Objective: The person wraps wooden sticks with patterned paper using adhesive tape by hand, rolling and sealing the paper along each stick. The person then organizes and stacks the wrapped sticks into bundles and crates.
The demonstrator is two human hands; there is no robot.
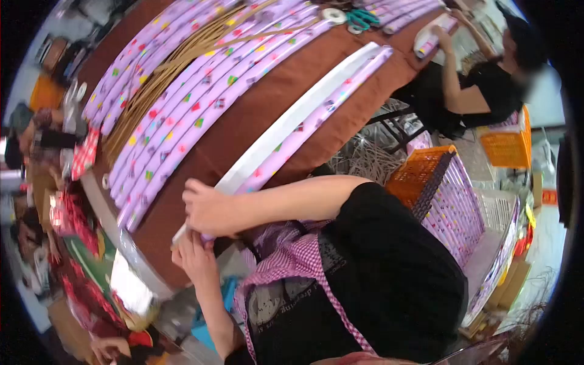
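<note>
A lilac patterned roll of wrapping paper (310,125) lies diagonally across the brown cloth on the table, a strip of its white underside (292,115) showing along one side. My right hand (213,210) is curled over the near end of this roll, with the forearm crossing in front of me. Just below, my left hand (196,257) pinches the roll's near tip, its fingers closed against the edge. The exact finger contact under my right palm is hidden.
Several finished lilac rolls (182,137) lie side by side on the brown-covered table (237,131), with thin brown strips (164,79) over them. Teal-handled scissors (362,21) and a tape roll (334,16) sit at the far edge. A co-worker (486,85) handles another roll. Orange basket (420,176) stands right.
</note>
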